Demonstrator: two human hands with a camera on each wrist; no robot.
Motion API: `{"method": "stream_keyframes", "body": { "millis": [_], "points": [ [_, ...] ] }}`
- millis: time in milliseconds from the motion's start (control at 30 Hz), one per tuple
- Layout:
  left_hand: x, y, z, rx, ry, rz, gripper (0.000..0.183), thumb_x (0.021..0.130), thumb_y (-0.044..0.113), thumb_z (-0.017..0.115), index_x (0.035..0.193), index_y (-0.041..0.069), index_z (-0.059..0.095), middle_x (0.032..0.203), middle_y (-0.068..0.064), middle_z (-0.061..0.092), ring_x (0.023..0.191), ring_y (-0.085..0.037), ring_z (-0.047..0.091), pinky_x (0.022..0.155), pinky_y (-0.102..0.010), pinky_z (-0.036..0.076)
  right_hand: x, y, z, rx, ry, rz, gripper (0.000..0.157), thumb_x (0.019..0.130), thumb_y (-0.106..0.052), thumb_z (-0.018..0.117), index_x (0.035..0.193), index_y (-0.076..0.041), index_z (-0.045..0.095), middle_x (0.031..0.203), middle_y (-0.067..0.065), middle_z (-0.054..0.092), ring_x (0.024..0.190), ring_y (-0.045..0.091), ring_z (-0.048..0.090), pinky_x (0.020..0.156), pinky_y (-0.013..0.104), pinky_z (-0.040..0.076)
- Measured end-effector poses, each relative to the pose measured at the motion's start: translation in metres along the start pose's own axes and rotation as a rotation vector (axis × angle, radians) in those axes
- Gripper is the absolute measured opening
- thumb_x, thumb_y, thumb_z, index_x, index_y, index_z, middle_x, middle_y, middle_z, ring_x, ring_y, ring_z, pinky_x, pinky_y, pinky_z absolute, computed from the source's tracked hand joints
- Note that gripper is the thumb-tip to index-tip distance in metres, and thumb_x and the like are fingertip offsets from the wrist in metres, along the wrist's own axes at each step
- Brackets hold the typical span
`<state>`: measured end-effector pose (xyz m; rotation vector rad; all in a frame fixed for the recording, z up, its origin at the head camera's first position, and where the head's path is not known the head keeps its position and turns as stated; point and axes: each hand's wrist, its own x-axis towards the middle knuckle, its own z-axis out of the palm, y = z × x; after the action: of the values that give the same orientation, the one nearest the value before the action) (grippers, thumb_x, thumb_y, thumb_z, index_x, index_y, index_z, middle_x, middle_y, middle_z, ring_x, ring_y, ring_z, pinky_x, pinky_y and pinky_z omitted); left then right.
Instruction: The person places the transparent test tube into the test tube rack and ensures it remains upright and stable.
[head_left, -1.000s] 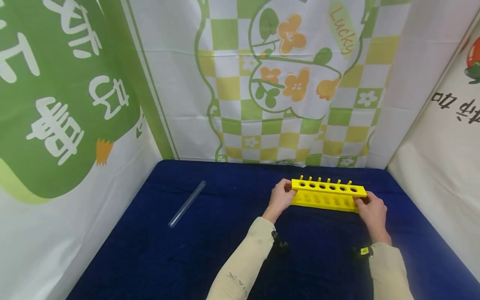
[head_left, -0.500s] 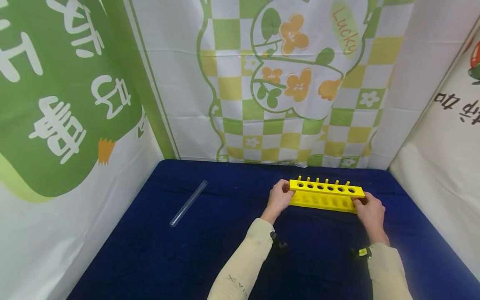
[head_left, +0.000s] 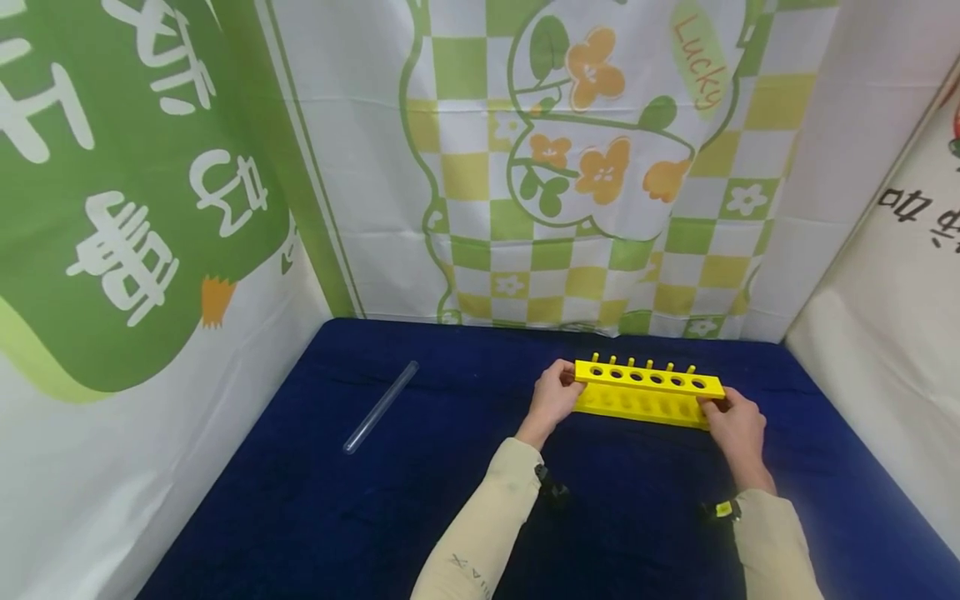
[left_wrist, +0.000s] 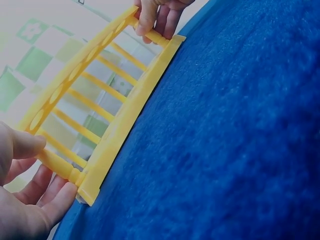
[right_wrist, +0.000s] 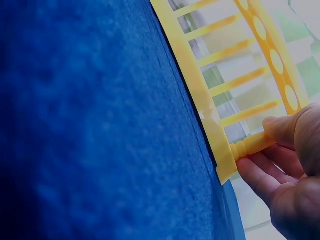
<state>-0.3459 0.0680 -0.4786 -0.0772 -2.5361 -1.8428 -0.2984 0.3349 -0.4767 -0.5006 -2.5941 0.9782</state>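
Note:
A yellow test tube rack (head_left: 641, 413) stands upright toward the right of the table, a row of round holes along its top bar and a row of pegs behind. My left hand (head_left: 552, 397) grips its left end post; in the left wrist view the thumb and fingers (left_wrist: 59, 202) curl round that post. At the other end my right hand (head_left: 738, 433) grips the right post, thumb and fingers (right_wrist: 262, 180) about it in the right wrist view. No tube shows in the rack. A clear glass test tube (head_left: 381, 407) lies slantwise on the cloth, well left of the rack.
Dark blue cloth (head_left: 300, 517) covers the table. Printed fabric hangs on three sides: a checked curtain (head_left: 525, 275) at the back, a green and white one (head_left: 247, 400) at the left and a pale one (head_left: 870, 333) at the right.
Both hands keep their grip on the test tube rack, which slides slightly left relative to the table. The head view shifts a little, so the test tube and background appear slightly farther right.

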Motion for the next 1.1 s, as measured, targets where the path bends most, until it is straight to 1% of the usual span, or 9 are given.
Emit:
{"method": "stream_keyframes", "body": {
  "millis": [167, 367, 500, 633, 767, 867, 1100],
  "points": [
    [-0.001, 0.000, -0.003, -0.002, 0.004, 0.012, 0.016, 0.093, 0.018, 0.067, 0.109, 0.017, 0.063, 0.107, -0.003, 0.065, 0.092, -0.017, 0.060, 0.081, -0.033, 0.056, 0.001, -0.001, 0.001, 0.008, -0.005, -0.006, 0.038, 0.097, -0.020, 0.060, 0.126, 0.005, 0.058, 0.123, 0.031, 0.062, 0.109, 0.047, 0.051, 0.097, 0.060, 0.037],
    [-0.002, 0.000, -0.005, 0.003, 0.020, -0.004, 0.017, 0.094, 0.020, 0.066, 0.110, 0.018, 0.063, 0.108, -0.003, 0.065, 0.092, -0.017, 0.060, 0.082, -0.033, 0.056, 0.002, -0.004, 0.004, 0.005, -0.006, -0.006, 0.037, 0.097, -0.019, 0.060, 0.126, 0.004, 0.059, 0.122, 0.030, 0.063, 0.110, 0.045, 0.053, 0.097, 0.058, 0.042],
    [-0.002, -0.001, -0.007, -0.003, 0.022, -0.001, 0.017, 0.094, 0.019, 0.066, 0.111, 0.018, 0.063, 0.108, -0.004, 0.065, 0.092, -0.017, 0.060, 0.082, -0.033, 0.057, 0.002, -0.007, 0.006, 0.007, 0.002, -0.016, 0.035, 0.097, -0.018, 0.061, 0.125, 0.004, 0.060, 0.120, 0.029, 0.064, 0.108, 0.044, 0.055, 0.095, 0.057, 0.043],
    [-0.002, -0.003, -0.012, -0.004, 0.021, 0.001, 0.017, 0.094, 0.019, 0.066, 0.110, 0.018, 0.062, 0.108, -0.004, 0.065, 0.091, -0.017, 0.060, 0.082, -0.033, 0.056, 0.000, -0.009, 0.008, 0.017, -0.002, -0.025, 0.035, 0.097, -0.018, 0.061, 0.124, 0.004, 0.060, 0.120, 0.029, 0.064, 0.108, 0.045, 0.054, 0.097, 0.057, 0.040],
    [-0.003, -0.006, -0.016, -0.007, 0.019, -0.006, 0.017, 0.094, 0.018, 0.065, 0.111, 0.018, 0.062, 0.109, -0.004, 0.065, 0.091, -0.017, 0.060, 0.082, -0.032, 0.056, -0.002, -0.011, 0.010, 0.022, -0.014, -0.028, 0.035, 0.097, -0.019, 0.060, 0.123, 0.005, 0.060, 0.120, 0.030, 0.064, 0.105, 0.044, 0.056, 0.096, 0.056, 0.043],
    [-0.003, -0.007, -0.018, -0.006, 0.021, -0.004, 0.017, 0.094, 0.017, 0.065, 0.111, 0.018, 0.062, 0.109, -0.004, 0.064, 0.092, -0.017, 0.060, 0.082, -0.032, 0.056, -0.004, -0.013, 0.012, 0.028, -0.020, -0.025, 0.035, 0.097, -0.018, 0.060, 0.124, 0.005, 0.059, 0.120, 0.030, 0.064, 0.103, 0.043, 0.058, 0.091, 0.054, 0.049],
    [-0.004, -0.010, -0.023, -0.009, 0.024, -0.007, 0.017, 0.095, 0.019, 0.066, 0.111, 0.018, 0.062, 0.110, -0.004, 0.064, 0.093, -0.017, 0.060, 0.082, -0.032, 0.057, -0.005, -0.015, 0.014, 0.031, -0.044, -0.033, 0.034, 0.098, -0.018, 0.061, 0.123, 0.004, 0.060, 0.119, 0.029, 0.064, 0.100, 0.041, 0.059, 0.088, 0.052, 0.052]
  ]
}}
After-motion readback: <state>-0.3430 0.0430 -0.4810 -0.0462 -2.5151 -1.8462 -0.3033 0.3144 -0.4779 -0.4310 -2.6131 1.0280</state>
